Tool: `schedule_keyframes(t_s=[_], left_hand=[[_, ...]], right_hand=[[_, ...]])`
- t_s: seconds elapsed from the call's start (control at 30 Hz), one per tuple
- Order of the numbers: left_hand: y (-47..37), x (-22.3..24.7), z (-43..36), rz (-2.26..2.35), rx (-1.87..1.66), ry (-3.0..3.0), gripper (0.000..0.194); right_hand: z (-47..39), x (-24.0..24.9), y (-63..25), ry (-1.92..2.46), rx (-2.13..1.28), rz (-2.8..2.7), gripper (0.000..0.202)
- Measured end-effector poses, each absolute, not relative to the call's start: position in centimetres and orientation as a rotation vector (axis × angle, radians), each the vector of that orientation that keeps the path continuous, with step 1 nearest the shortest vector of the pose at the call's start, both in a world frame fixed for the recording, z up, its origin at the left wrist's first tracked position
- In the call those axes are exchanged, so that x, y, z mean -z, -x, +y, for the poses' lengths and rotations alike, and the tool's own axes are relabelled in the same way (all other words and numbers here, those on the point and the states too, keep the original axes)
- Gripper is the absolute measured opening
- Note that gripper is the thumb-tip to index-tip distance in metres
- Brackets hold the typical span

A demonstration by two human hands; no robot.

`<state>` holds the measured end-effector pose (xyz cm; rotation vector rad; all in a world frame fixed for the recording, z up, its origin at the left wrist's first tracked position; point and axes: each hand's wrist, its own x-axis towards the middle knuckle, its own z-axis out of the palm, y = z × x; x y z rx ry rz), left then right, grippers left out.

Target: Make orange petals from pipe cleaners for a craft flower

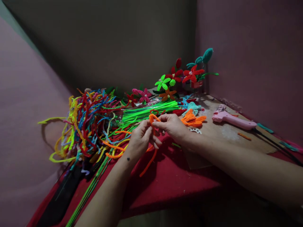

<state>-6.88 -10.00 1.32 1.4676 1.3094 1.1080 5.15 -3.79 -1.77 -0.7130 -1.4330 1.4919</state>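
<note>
Between my two hands an orange pipe cleaner is bent into a loop at the top, and an orange tail hangs down below. My left hand grips it with thumb and fingers pressed together. From the other side, my right hand pinches the loop near its upper bend. Just behind the hands lie bright green pipe cleaners in a bundle. Right of my right hand rests a group of orange bent petals. Loose orange strands lie left of my left hand.
A tangled heap of multicoloured pipe cleaners fills the left. Finished flowers stand at the back. A pink glue gun lies on a board at right, its cord trailing rightward. Thin green stems extend past the red table's front edge.
</note>
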Motion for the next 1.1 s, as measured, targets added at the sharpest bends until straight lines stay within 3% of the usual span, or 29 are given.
schedule_keyframes(t_s=[0.43,0.67,0.87,0.97,1.1], left_hand=[[8.2,-0.5,-9.7,1.649,-1.085,-1.878,0.016],[9.4,-0.9,-9.5,1.778,-0.830,-2.411,0.018],[10.2,-0.8,-9.0,1.769,-0.620,-2.464,0.022],[10.4,-1.3,-8.8,1.679,-0.698,-2.363,0.018],[10.4,-1.8,-8.8,1.614,-1.068,-1.926,0.022]], right_hand=[[-4.5,1.7,-4.7,0.642,-1.609,-1.400,0.014],[-4.4,1.7,-4.7,0.714,-1.587,-1.397,0.018],[-3.5,2.3,-4.8,0.698,-1.648,-1.373,0.015],[-3.3,2.4,-4.7,0.707,-1.626,-1.381,0.015],[-3.6,2.4,-4.6,0.680,-1.654,-1.384,0.012]])
